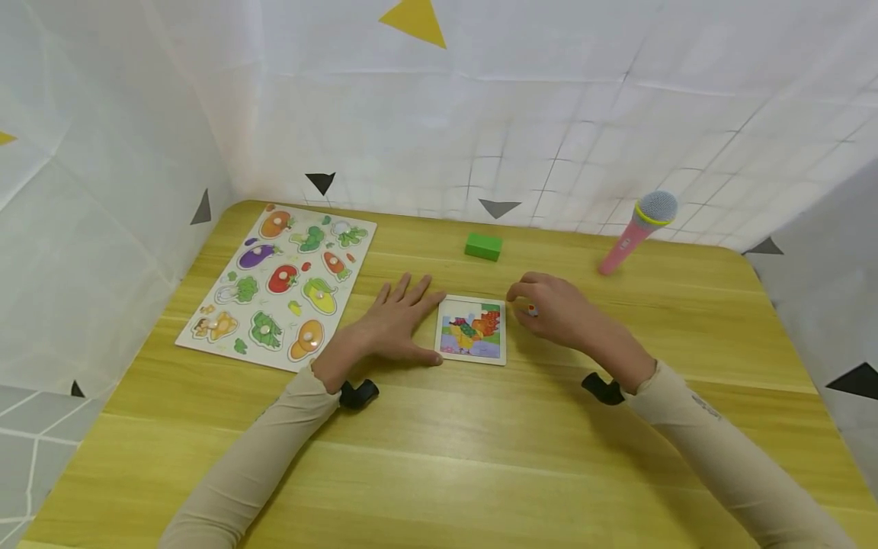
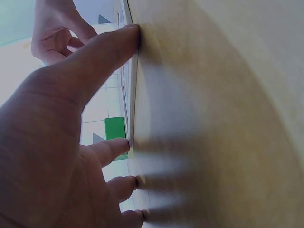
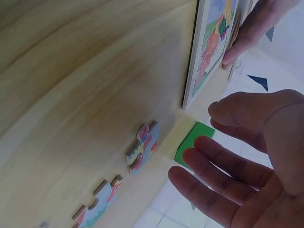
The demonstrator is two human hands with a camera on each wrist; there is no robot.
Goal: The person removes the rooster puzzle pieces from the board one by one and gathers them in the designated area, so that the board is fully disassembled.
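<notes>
A small jigsaw puzzle in a pale square frame, with a colourful bird picture, lies between my hands. Spread flat at its left side is my left hand. Its thumb and index fingertip touch the frame's edge, as the left wrist view also shows. My right hand hovers just right of the frame, fingers loosely bent. In the right wrist view nothing shows between its thumb and fingers. Below that hand, a loose jigsaw piece and another jigsaw piece lie on the table.
A vegetable peg puzzle board lies at the left on the wooden table. Behind the frame sits a green block. At the back right is a pink toy microphone. White sheeting rises behind the table.
</notes>
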